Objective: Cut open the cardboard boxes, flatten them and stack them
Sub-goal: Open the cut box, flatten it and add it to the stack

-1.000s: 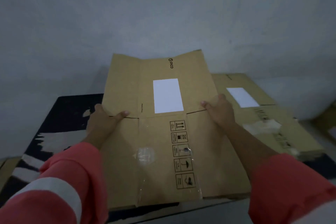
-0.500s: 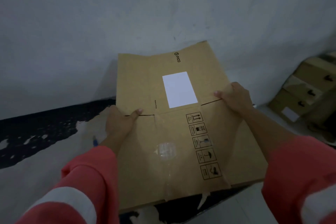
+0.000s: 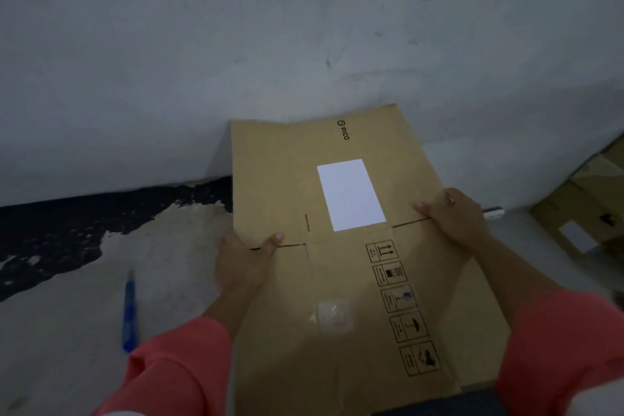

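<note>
two coral-pink sleeves come in from the bottom edge, the left sleeve [image 3: 175, 371] and the right sleeve [image 3: 560, 348]. between them a flattened cardboard box [image 3: 337, 280] is held in front of the person, its long side pointing away toward the wall. near its close end is a patch of clear tape [image 3: 332, 312]. a column of black handling symbols [image 3: 401, 307] runs along the right side. the left hand [image 3: 248, 260] grips the box's left edge, thumb on top, fingers hidden beneath. the right hand [image 3: 452, 219] grips the right edge the same way. both hold at a fold line across the middle. beyond the hands is a white label [image 3: 351, 194], then a printed "pico" logo [image 3: 343, 130]. to the left a slim blue tool [image 3: 129, 314], too blurred to name, lies on the grey floor [image 3: 67, 348], apart from the box. farther off are a black flaking patch [image 3: 50, 230] and a pale wall [image 3: 304, 27]. more cardboard boxes [image 3: 587, 213] sit at the far right.
</note>
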